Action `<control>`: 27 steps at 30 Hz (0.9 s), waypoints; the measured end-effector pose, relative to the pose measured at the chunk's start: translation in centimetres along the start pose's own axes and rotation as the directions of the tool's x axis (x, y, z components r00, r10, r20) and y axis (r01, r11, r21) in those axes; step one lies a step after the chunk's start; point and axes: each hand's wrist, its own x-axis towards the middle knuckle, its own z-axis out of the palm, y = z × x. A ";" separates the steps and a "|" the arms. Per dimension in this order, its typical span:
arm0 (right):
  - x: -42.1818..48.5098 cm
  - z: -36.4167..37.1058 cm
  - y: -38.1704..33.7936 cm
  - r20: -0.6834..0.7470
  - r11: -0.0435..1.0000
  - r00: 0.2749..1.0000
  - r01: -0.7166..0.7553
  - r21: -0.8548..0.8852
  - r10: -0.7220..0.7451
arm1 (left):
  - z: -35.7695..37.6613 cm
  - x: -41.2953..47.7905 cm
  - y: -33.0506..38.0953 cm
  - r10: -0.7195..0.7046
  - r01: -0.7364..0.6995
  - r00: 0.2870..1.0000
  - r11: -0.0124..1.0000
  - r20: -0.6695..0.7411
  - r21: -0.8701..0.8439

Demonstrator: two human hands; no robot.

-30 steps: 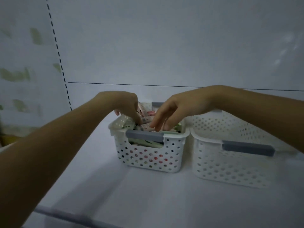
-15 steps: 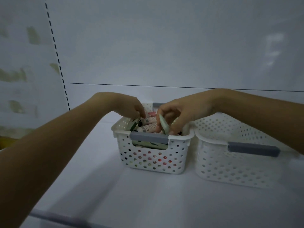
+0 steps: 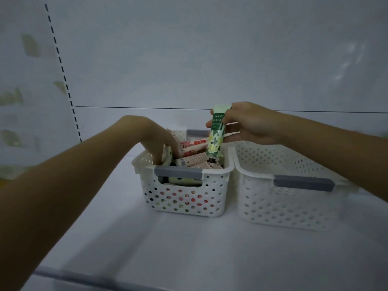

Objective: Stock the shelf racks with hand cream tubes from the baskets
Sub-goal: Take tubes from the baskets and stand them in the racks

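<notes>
The fingers (image 3: pixel 231 134) of the right hand (image 3: pixel 249 124) are curled around the upper part of a green tube (image 3: pixel 216 135). The thumb is at its flat crimped end and the other fingers wrap its far side. The green tube hangs nearly upright with its dark cap down, the cap just above the tubes below, over the far right corner of the left basket (image 3: pixel 184 198).

The left hand (image 3: pixel 161 141) reaches down into the same basket at its left side. Its fingers (image 3: pixel 175 148) point down among the hand cream tubes (image 3: pixel 193 159), and their tips are hidden, so I cannot tell whether they grip anything. A pale green tube lies just against them on the near side. The rest of the pile, mostly red-and-white tubes, lies flat and crosswise to their right.

The left basket is white and perforated, with a grey handle (image 3: pixel 178 172) on its near rim. The right basket (image 3: pixel 283 206), of the same kind and wider, stands just beside it, and the right forearm crosses above it. Both stand on a white shelf (image 3: pixel 189 248), near its back panel (image 3: pixel 210 49). A slotted upright (image 3: pixel 63 76) runs up the far left.
</notes>
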 end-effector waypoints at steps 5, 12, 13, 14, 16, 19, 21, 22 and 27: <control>-0.5 -0.7 0.3 -0.053 0.998 0.999 0.011 0.067 -0.007 | 0.6 -0.4 -0.8 0.066 -0.142 0.965 0.945 -0.255 -0.295; -1.4 -2.5 -0.4 -0.168 0.949 0.983 0.124 0.290 -0.077 | -1.4 -1.4 1.1 -0.097 -0.394 0.859 0.501 -0.503 -0.770; -1.6 -3.0 -0.5 -0.178 0.940 0.980 0.138 0.311 -0.085 | -1.7 -1.5 1.7 -0.110 -0.420 0.849 0.456 -0.517 -0.785; -1.8 -3.5 -0.4 -0.189 0.936 0.978 0.146 0.321 -0.088 | -2.1 -1.6 2.4 -0.121 -0.443 0.834 0.433 -0.538 -0.785; -2.5 -4.6 -0.3 -0.210 0.928 0.974 0.159 0.337 -0.090 | -2.7 -1.8 3.8 -0.136 -0.490 0.797 0.422 -0.588 -0.763; -3.9 -6.7 -0.1 -0.241 0.923 0.966 0.172 0.345 -0.090 | -3.7 -1.6 6.2 -0.143 -0.540 0.775 0.355 -0.615 -0.763; -5.1 -8.4 0.3 -0.269 0.926 0.960 0.173 0.336 -0.082 | -4.7 -1.1 8.2 -0.168 -0.520 0.795 0.307 -0.583 -0.797; -5.7 -9.4 0.4 -0.281 0.926 0.957 0.174 0.336 -0.078 | -5.2 -0.9 9.3 -0.181 -0.501 0.811 0.275 -0.556 -0.821; -9.4 -15.3 0.9 -0.325 0.935 0.943 0.173 0.311 -0.066 | -8.2 0.7 16.0 -0.128 -0.493 0.840 0.221 -0.527 -0.841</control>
